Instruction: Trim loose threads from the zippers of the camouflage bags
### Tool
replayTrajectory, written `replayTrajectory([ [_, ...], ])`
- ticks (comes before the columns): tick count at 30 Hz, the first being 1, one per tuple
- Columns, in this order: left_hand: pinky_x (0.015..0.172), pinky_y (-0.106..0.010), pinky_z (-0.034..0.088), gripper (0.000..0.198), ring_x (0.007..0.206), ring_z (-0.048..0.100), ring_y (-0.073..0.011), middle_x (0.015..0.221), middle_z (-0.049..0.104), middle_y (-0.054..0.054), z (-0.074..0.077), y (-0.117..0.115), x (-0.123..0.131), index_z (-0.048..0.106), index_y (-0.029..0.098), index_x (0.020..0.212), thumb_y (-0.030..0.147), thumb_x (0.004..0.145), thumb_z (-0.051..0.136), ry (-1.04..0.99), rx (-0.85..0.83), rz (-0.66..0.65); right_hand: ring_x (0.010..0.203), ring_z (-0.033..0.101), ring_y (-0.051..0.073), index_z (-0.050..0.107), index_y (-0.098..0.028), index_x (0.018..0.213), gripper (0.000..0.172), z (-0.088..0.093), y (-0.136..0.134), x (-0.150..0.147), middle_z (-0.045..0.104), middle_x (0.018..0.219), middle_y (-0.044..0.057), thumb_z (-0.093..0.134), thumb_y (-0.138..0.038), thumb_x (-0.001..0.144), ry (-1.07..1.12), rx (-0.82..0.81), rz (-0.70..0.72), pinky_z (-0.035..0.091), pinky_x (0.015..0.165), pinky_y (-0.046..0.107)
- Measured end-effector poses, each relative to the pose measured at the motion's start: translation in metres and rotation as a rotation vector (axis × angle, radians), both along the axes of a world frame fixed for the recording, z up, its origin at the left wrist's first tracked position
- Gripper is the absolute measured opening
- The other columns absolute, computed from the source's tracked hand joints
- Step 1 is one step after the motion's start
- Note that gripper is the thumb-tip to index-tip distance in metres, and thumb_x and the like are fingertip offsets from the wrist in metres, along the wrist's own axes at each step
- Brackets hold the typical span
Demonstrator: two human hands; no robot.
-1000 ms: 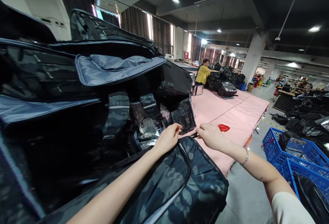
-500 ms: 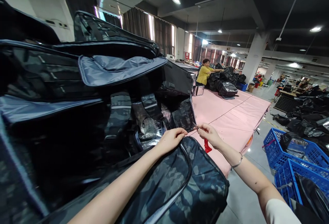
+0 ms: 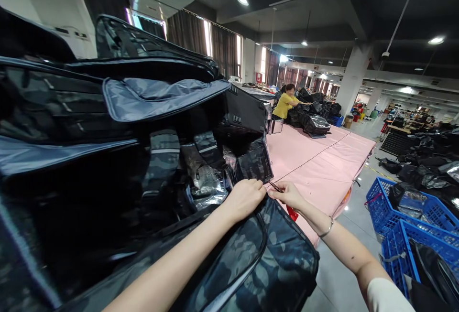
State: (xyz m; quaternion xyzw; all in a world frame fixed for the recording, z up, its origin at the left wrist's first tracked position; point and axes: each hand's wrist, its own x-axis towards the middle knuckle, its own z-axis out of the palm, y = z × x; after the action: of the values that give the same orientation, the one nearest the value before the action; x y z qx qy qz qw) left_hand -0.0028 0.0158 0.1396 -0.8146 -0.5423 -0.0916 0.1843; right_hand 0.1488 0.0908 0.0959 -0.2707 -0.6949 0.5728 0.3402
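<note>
Pink cloth-covered table [image 3: 322, 154] runs from behind the work area toward the back of the hall. Nearest: a dark camouflage fabric bag [image 3: 283, 250], tilted at bottom centre, with a curved dark seam across its face. Left hand [image 3: 247, 196] lies on the bag's upper edge, fingers bunched together; what is between them is hidden, so cannot tell whether they pinch anything. Right hand [image 3: 289, 195], just beside it at the bag's top corner, has thumb and fingers closed around a slim dark pointed tool [image 3: 275, 187], tip directed up and left. A bright red limp piece [image 3: 292, 213] shows just below the right hand; attachment not visible. To the left, a stack of dark open bags with shiny grey-blue lining [image 3: 165, 99]. To the right, on the floor, blue perforated plastic crates [image 3: 398, 254] with dark goods inside. Farther: a heap of black bags [image 3: 315, 113] on the table, a person in a yellow top [image 3: 282, 106] reaching to it. Beyond: a pale square pillar [image 3: 355, 78].
</note>
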Motion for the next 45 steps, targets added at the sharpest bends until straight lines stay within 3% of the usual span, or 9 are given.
replayTrajectory([
  [4,0.059,-0.027,0.041,0.020,0.069,0.057,-0.0178,0.073,0.060,-0.007,-0.007,0.002,-0.006,0.058,0.016,0.073,0.017,0.081,0.040,-0.049,0.031,0.036,0.041,0.029,0.005,0.061,-0.013,0.070,0.032,0.000,0.001,0.000,0.049,0.053,-0.005,0.069,-0.041,0.056,-0.035,-0.045,-0.010,0.017,0.041,0.020],
  [9,0.057,-0.026,0.040,0.025,0.072,0.059,-0.0182,0.085,0.062,-0.007,-0.005,0.004,-0.031,0.059,0.018,0.080,0.026,0.082,0.035,-0.257,0.043,0.307,0.047,0.037,0.007,0.061,-0.013,0.069,0.033,-0.002,0.001,-0.001,0.052,0.057,-0.003,0.070,-0.042,0.056,0.006,-0.058,0.009,0.023,0.044,0.020],
  [13,0.060,-0.028,0.041,0.037,0.076,0.060,-0.0229,0.078,0.064,-0.007,0.005,0.000,-0.041,0.060,0.020,0.072,0.039,0.083,0.031,-0.411,-0.041,0.488,0.056,0.047,0.010,0.059,-0.014,0.071,0.033,-0.004,0.001,-0.001,0.055,0.062,-0.002,0.070,-0.043,0.057,0.018,-0.028,0.020,0.033,0.051,0.021],
  [18,0.071,-0.025,0.042,0.033,0.084,0.061,-0.0184,0.091,0.068,-0.002,0.003,0.001,-0.039,0.063,0.024,0.092,0.040,0.078,0.038,-0.676,-0.240,0.266,0.070,0.050,0.012,0.057,-0.015,0.084,0.034,-0.006,0.008,0.004,0.057,0.075,0.000,0.066,-0.042,0.064,0.019,0.157,-0.098,0.039,0.064,0.024],
  [21,0.072,-0.025,0.041,0.031,0.084,0.061,-0.0189,0.088,0.069,0.000,-0.001,0.004,-0.038,0.066,0.025,0.084,0.040,0.077,0.040,-0.676,-0.344,0.186,0.065,0.048,0.012,0.056,-0.015,0.078,0.032,-0.003,0.013,0.007,0.055,0.070,-0.001,0.064,-0.043,0.066,-0.016,0.225,-0.126,0.038,0.061,0.024],
  [27,0.062,-0.025,0.039,0.028,0.075,0.061,-0.0196,0.076,0.069,-0.001,0.006,0.000,-0.031,0.067,0.026,0.075,0.044,0.076,0.046,-0.588,-0.346,0.238,0.066,0.049,0.013,0.061,-0.015,0.073,0.026,-0.001,0.012,0.002,0.057,0.070,0.001,0.060,-0.041,0.070,-0.072,0.318,-0.081,0.038,0.062,0.024],
  [33,0.058,-0.027,0.035,0.024,0.078,0.061,-0.0216,0.081,0.068,-0.007,0.004,-0.006,-0.018,0.061,0.021,0.074,0.027,0.081,0.038,-0.392,-0.203,0.370,0.059,0.048,0.011,0.063,-0.014,0.073,0.026,-0.014,0.013,-0.010,0.058,0.066,0.000,0.059,-0.039,0.070,-0.132,0.319,-0.047,0.035,0.056,0.022],
  [40,0.058,-0.026,0.035,0.022,0.071,0.059,-0.0191,0.074,0.065,-0.005,-0.002,-0.001,-0.032,0.055,0.021,0.069,0.028,0.080,0.038,-0.542,-0.263,0.430,0.058,0.048,0.011,0.060,-0.014,0.066,0.020,-0.017,0.014,-0.013,0.054,0.060,-0.002,0.057,-0.034,0.072,-0.138,0.338,-0.084,0.036,0.056,0.022],
  [45,0.059,-0.023,0.035,0.021,0.069,0.056,-0.0161,0.071,0.063,-0.003,0.003,-0.004,-0.040,0.054,0.019,0.065,0.029,0.079,0.042,-0.662,-0.352,0.428,0.080,0.056,0.017,0.061,-0.017,0.091,0.024,0.003,-0.007,-0.002,0.063,0.087,0.003,0.058,-0.034,0.075,-0.246,0.543,-0.223,0.040,0.070,0.026],
])
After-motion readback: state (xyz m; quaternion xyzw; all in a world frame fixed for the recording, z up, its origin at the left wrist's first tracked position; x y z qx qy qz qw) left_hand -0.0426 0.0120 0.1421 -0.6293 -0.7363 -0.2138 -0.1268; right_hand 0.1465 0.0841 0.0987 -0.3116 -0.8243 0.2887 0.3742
